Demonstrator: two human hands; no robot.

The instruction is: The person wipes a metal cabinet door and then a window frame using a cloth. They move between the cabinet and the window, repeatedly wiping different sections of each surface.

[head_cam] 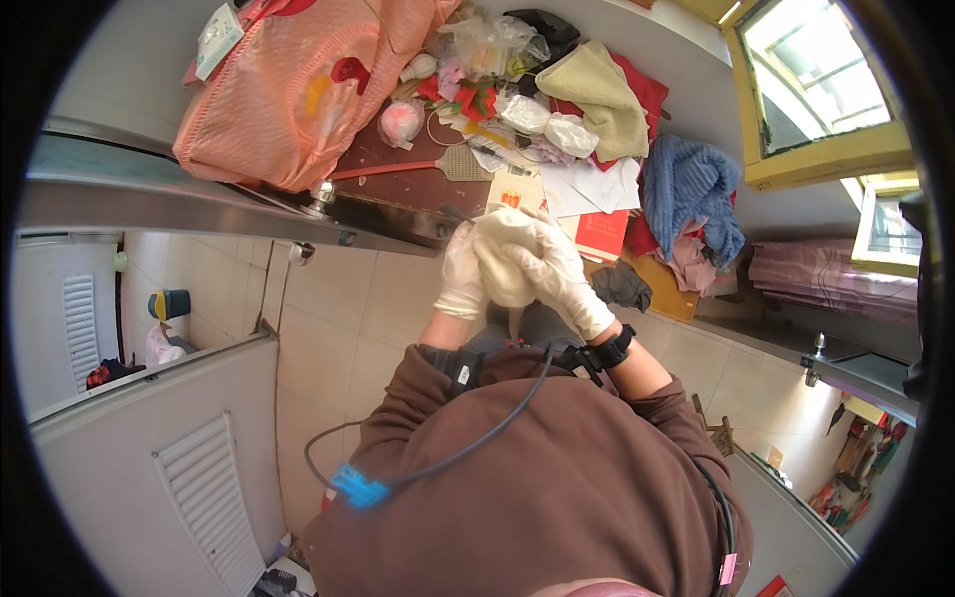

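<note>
A cream cloth (501,270) is bunched up between my two gloved hands in front of my waist. My left hand (460,270), in a thin white glove, grips the cloth's left side. On its right side, my right hand (561,272) has its gloved fingers curled over the folds. Just beyond the hands, a cream paper with a red emblem (515,192) and a red booklet (603,234) lie on the dark red tabletop (410,192). A red-handled fly swatter (464,163) rests there too. The cloth's underside is hidden.
A large pink quilted bag (283,97) stands at the back left. Plastic bags (496,45), a beige towel (600,97) and a blue towel (690,194) are heaped to the right. A dark grey cloth (621,286) sits near the front edge. A yellow-framed window (828,168) is open at right.
</note>
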